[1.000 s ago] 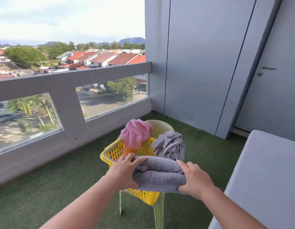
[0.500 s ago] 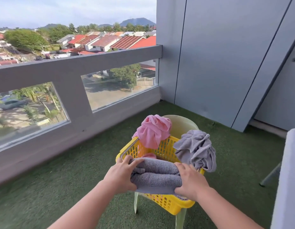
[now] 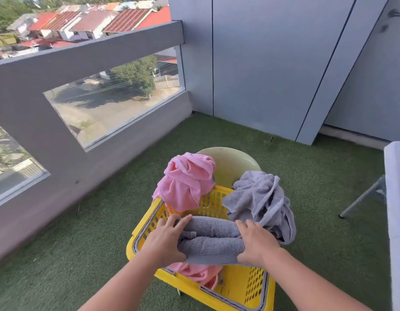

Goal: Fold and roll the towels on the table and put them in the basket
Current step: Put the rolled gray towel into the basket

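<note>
Two hands held one item: the left hand (image 3: 164, 240) and right hand (image 3: 255, 242) were closed on the two ends of a grey roll (image 3: 211, 240), fingers curled over the top, thumbs under it as far as I could tell. I logged the grip as firm, with each hand wrapped round an end.

Roll: tightly wound and level, held over the open top of the yellow basket (image 3: 248, 292), clear of the floor of it.

Basket: perforated plastic, standing on a pale chair (image 3: 230, 162). Inside, near the front, lay a pink towel (image 3: 196, 273), partly hidden under the roll. Over the far rim hung a second pink towel (image 3: 185, 182), bunched and unrolled, and on the right a loose grey towel (image 3: 259, 198) draped down the outside.

Table (image 3: 396, 209): only its edge showed at right; I could not tell whether towels were left on it.

Beyond: green turf (image 3: 60, 254), a grey parapet (image 3: 33, 122), wall panels.

Step in hand, by my judgement: placing the roll in the basket. The next move called for lowering it into the free space beside the pink towel, keeping both ends pinched until it rested, so the winding would not spring open, then letting go.
</note>
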Tool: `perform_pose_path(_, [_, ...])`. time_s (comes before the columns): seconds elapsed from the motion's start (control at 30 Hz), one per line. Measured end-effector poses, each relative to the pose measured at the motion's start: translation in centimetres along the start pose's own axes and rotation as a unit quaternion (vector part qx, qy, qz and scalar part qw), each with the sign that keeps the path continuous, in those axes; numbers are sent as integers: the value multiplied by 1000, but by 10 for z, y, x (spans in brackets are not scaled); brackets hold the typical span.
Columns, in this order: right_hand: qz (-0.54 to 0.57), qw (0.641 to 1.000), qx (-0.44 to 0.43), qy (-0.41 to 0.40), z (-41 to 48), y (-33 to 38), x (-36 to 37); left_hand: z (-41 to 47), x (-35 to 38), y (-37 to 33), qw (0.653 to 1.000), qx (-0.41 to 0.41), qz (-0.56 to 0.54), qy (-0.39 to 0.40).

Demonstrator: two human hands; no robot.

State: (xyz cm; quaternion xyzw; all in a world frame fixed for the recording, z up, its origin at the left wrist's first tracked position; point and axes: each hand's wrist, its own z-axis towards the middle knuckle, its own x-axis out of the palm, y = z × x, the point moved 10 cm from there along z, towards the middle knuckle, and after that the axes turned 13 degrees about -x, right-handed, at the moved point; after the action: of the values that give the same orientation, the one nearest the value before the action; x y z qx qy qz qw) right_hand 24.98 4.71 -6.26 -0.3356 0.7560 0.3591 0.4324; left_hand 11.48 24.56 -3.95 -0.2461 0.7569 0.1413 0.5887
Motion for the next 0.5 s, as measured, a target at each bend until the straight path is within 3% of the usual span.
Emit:
perform_pose_path(0.27, [64, 991, 106, 47, 37, -13, 42, 75, 38, 10, 994, 87, 18, 60])
perform_pose_path(0.5, [143, 959, 232, 82, 21, -9, 74, 123, 56, -11, 977, 182, 45, 97])
